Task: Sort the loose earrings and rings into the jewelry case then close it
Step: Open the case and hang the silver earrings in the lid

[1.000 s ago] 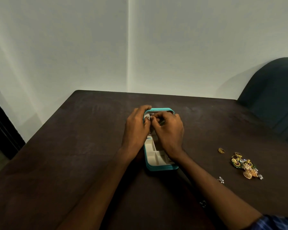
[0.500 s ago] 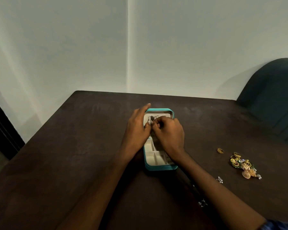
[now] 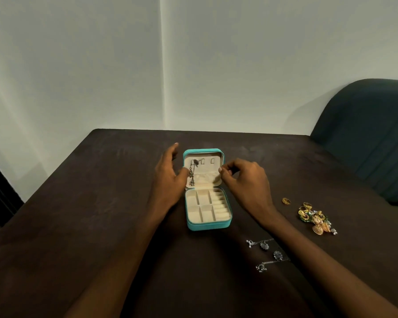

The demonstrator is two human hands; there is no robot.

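A: Nearest us, in front of the small teal zip jewelry case [image 3: 208,223] and off to its right, two silver dangly earrings [image 3: 268,254] lie on the dark brown table [image 3: 78,226], half under the right forearm.

B: And the case itself?

A: Open, lid propped upright, cream compartments in the base looking bare. Right of it, well apart, sits a heap of gold and green earrings and rings [image 3: 315,220], with one gold ring [image 3: 286,201] just beside the heap on the case's side.

B: What are the hands doing?

A: The left hand [image 3: 170,177] is at the case's left edge, fingers loose and spread, thumb against the lid by a dark silver drop earring [image 3: 191,174] hanging from the lid's leftmost hook. The right hand [image 3: 246,180] hovers at the lid's right edge, fingertips [image 3: 223,172] curled together. Whether they pinch anything, I can't tell.

B: So, the next piece?

A: I'd say so. My advice: steady the lid with the left, take one piece at a time from the heap, rings into the ridged rolls on the base's right side, earrings on the two free hooks or in the pockets. Mind the forearm doesn't drag those silver ones.

B: Beyond the case?

A: Bare tabletop, then a pale wall with a vertical seam. Far right of the case, a dark teal upholstered chair back [image 3: 365,138].
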